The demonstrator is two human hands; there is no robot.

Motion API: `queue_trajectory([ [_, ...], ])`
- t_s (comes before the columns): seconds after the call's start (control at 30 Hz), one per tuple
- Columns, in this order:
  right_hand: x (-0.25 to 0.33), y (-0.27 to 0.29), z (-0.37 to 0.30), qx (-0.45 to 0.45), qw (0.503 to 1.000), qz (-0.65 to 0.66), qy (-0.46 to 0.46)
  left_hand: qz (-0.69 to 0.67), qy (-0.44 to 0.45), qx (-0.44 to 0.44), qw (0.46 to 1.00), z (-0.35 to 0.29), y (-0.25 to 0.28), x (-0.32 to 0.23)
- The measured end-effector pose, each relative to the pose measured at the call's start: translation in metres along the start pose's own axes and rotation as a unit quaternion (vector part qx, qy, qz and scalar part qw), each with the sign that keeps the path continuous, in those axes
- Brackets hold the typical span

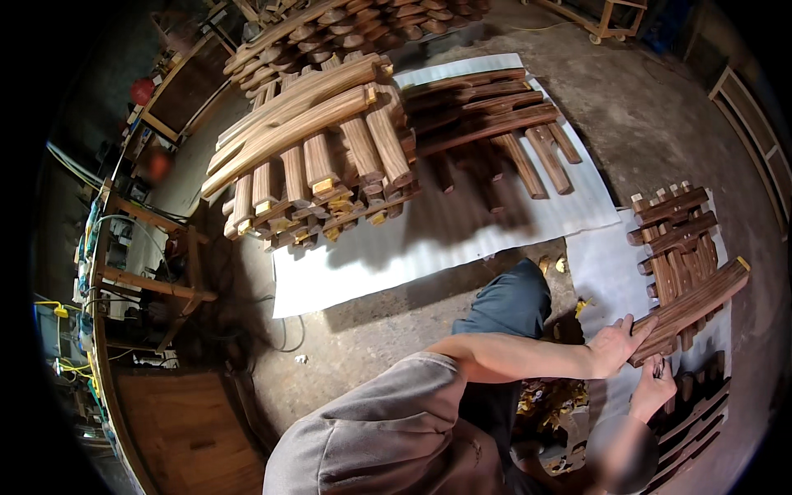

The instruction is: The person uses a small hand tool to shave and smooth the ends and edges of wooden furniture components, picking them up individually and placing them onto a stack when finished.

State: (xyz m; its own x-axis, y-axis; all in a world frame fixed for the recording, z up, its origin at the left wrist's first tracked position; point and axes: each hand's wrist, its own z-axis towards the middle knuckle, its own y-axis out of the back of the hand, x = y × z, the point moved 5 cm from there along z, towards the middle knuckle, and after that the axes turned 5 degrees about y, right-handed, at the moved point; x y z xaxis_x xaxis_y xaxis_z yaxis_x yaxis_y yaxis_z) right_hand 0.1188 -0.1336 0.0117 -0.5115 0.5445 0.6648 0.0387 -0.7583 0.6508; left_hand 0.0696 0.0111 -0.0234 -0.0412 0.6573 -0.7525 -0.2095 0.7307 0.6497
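A long brown wooden piece (pixel 697 307) with dark grain and a bit of yellow at its far end slants over a stack on the right. My left hand (pixel 615 346) is closed on its near end, thumb and fingers against the wood. Just below that end, my right hand (pixel 653 389) pinches a small, thin, dark tool, possibly a blade; its kind is too small to make out. The tool's tip is close to the wood's lower edge, and I cannot tell whether they touch. Under the piece lie crossed wooden pieces (pixel 672 272).
A tall crosswise stack of lighter wooden pieces (pixel 309 148) stands at upper left. Darker pieces (pixel 544 157) lie beside it on a white sheet (pixel 363 285). Yellow scraps (pixel 549 396) litter the floor near my legs. A wooden workbench (pixel 177 412) runs along the left.
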Motion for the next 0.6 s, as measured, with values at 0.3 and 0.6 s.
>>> queue_trajectory([
  [0.3, -0.004, -0.013, -0.015, -0.022, 0.998, 0.061, -0.013, 0.013, -0.010, 0.024, 1.000, -0.008, -0.003, 0.008],
  [0.6, 0.020, 0.004, -0.022, -0.067, 0.997, -0.001, -0.040, 0.056, 0.005, 0.144, 0.988, -0.003, -0.008, -0.004],
])
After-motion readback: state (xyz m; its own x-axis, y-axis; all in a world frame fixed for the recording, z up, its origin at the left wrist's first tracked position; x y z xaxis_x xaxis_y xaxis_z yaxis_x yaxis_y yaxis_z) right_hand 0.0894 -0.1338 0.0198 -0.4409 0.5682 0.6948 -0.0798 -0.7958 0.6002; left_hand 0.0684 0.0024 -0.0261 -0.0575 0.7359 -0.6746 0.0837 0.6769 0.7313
